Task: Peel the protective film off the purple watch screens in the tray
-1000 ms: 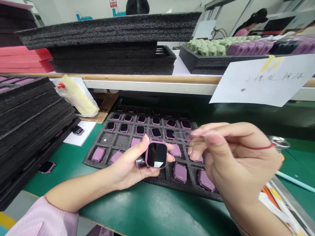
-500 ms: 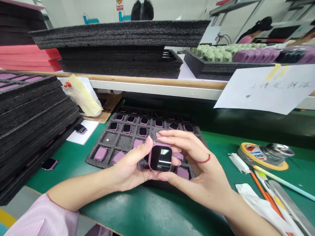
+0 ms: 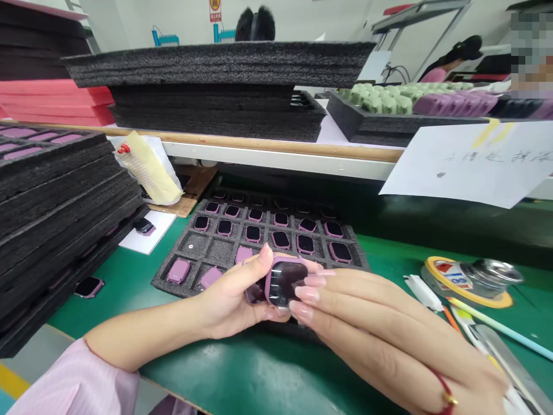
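Note:
My left hand (image 3: 228,300) holds a pink square smartwatch body (image 3: 287,282) between thumb and fingers, its dark glass face turned up. My right hand (image 3: 380,320) comes in from the lower right with its fingers together, the tips lying against the watch's lower right edge. Its thumb is hidden. Under both hands lies a black foam tray (image 3: 218,252) with rows of pink watches in its pockets, some face up and some face down. The tray's near part is hidden by my hands.
Stacked black foam trays (image 3: 64,184) rise at the left, beside a white card (image 3: 144,236). A loose watch (image 3: 88,286) lies on the green mat (image 3: 99,311). At the right are a yellow tape roll (image 3: 466,282) and pens. A person (image 3: 436,75) sits far back.
My right hand has moved down and to the right, its fingers now flat against the watch. The watch has tilted a little in my left hand, and the view has shifted slightly.

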`<state>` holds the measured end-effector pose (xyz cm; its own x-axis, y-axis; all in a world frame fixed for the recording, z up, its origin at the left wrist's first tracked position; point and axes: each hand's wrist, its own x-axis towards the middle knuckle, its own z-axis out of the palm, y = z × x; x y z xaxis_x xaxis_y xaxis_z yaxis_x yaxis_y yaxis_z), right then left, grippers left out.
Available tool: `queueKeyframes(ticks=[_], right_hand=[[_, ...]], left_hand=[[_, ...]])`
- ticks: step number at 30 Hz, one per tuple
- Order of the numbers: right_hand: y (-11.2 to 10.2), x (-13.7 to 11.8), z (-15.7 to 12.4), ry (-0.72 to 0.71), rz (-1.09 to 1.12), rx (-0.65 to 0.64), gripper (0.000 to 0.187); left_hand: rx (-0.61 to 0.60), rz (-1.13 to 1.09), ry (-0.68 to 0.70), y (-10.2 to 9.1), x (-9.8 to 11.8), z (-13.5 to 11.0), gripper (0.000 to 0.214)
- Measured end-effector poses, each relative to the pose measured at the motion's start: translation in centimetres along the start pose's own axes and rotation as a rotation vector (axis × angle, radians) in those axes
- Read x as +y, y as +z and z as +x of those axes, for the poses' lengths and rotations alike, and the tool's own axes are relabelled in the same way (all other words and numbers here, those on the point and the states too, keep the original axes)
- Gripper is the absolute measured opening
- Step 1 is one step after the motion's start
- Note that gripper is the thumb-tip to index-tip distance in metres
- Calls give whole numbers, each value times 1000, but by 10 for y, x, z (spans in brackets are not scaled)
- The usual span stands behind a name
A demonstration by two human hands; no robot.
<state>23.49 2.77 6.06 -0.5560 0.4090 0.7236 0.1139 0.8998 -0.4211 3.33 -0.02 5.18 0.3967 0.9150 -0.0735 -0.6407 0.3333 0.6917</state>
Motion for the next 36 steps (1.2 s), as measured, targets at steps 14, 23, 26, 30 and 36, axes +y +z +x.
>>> queueKeyframes(ticks=[14, 23, 26, 30, 36], right_hand=[[22, 16, 21, -4, -18, -25, 42], [16, 23, 25, 91, 156, -64, 45], [19, 37, 29, 51, 144, -31, 43], [35, 68, 41, 260, 151, 37, 29], [108, 80, 55, 223, -3, -293, 31]], left_hand=[[100, 211, 107, 2, -8, 0, 52], [113, 83, 74, 4, -1, -1, 45], [80, 47, 87, 6, -1, -3, 44], [-18, 81, -32, 10, -6, -8, 47], [-179, 414, -224, 11, -18, -12, 83]])
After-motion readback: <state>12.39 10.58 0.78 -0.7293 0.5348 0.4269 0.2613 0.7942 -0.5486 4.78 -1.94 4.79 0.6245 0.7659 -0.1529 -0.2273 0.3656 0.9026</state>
